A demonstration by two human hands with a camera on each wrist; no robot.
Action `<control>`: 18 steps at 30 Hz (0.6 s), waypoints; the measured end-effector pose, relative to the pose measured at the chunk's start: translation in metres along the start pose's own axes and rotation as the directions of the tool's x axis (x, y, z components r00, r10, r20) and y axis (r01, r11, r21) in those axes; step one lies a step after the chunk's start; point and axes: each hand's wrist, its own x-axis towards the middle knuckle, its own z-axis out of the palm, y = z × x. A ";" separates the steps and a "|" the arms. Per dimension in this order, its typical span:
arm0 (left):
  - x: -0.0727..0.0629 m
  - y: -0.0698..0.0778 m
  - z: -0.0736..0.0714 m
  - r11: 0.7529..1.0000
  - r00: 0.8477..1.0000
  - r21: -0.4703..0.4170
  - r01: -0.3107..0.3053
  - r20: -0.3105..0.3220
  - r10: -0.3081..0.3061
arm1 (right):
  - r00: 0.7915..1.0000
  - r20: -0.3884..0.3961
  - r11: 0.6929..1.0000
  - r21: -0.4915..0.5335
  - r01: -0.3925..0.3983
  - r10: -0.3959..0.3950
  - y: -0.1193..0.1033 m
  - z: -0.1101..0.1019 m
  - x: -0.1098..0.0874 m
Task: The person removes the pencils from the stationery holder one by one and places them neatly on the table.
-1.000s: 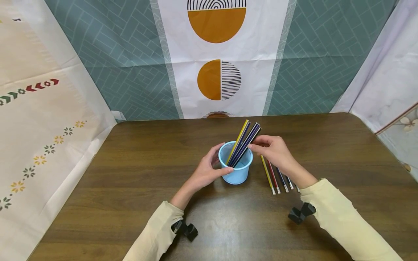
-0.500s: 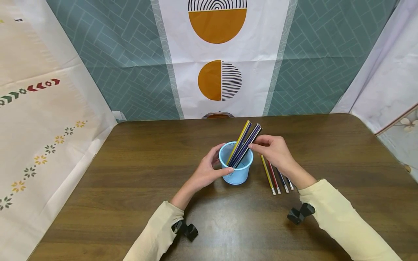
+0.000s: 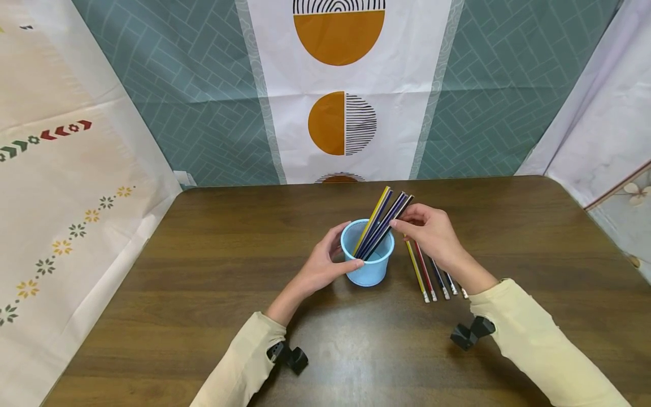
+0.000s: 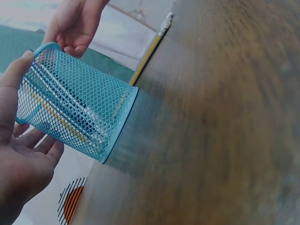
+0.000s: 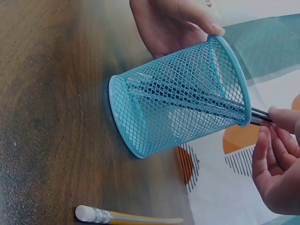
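A light-blue mesh pencil cup (image 3: pixel 367 274) stands upright on the wooden table. My left hand (image 3: pixel 321 268) holds it from the left, thumb at the near rim and fingers round the far side. Several pencils (image 3: pixel 376 226), one yellow and the others dark, lean to the right inside it. At the right of the rim, my right hand (image 3: pixel 429 232) pinches a dark pencil (image 5: pixel 260 116) between thumb and fingers. Its lower end is inside the cup, seen through the mesh in the right wrist view. How many pencils that pinch takes in is hard to tell.
Right of the cup, a yellow pencil (image 3: pixel 418 271), a red pencil (image 3: pixel 426 271) and several dark ones lie in a row, eraser ends toward me, partly hidden under my right hand. A patterned cloth (image 3: pixel 218 113) hangs behind the table's far edge (image 3: pixel 285 186).
My right hand has moved slightly up and to the right, and the dark pencil's top has shifted right with it. My left hand and the cup stay in place.
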 end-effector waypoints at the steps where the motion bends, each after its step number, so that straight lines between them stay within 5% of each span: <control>1: 0.000 0.000 0.000 1.000 1.000 -0.004 0.001 0.001 -0.001 | 1.000 -0.002 1.000 0.001 0.008 -0.008 0.000 0.000 0.000; 18: -0.001 -0.001 0.000 1.000 1.000 0.027 0.008 -0.009 -0.008 | 0.994 -0.003 0.990 -0.089 0.110 -0.111 -0.010 -0.010 -0.009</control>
